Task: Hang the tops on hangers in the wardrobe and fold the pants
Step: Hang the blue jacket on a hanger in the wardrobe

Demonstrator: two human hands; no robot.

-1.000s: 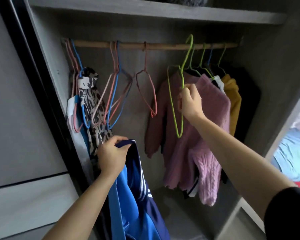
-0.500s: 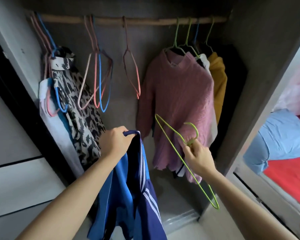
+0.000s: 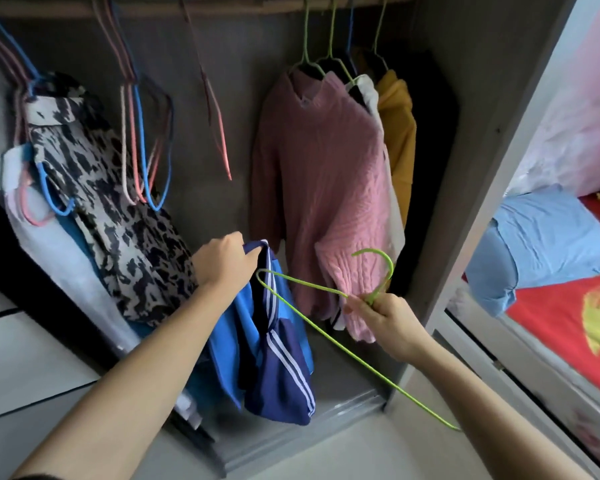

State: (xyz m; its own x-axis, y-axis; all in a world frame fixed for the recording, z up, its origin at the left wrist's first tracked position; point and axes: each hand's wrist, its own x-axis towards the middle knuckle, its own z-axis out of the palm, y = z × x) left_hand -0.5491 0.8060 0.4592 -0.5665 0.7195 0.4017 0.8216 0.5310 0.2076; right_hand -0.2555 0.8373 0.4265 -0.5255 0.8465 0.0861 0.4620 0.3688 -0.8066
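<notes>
Head view: my left hand grips the blue top by its collar, below the rail's middle. My right hand pinches the green hanger at its neck. I'd feed one hanger arm through the collar first. A pink sweater hangs toward the rail's right end, and a bed lies beyond.

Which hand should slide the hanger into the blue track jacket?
Right: the right hand pinches the green hanger at its neck, tip near the collar; the left hand grips the blue track jacket.
</notes>
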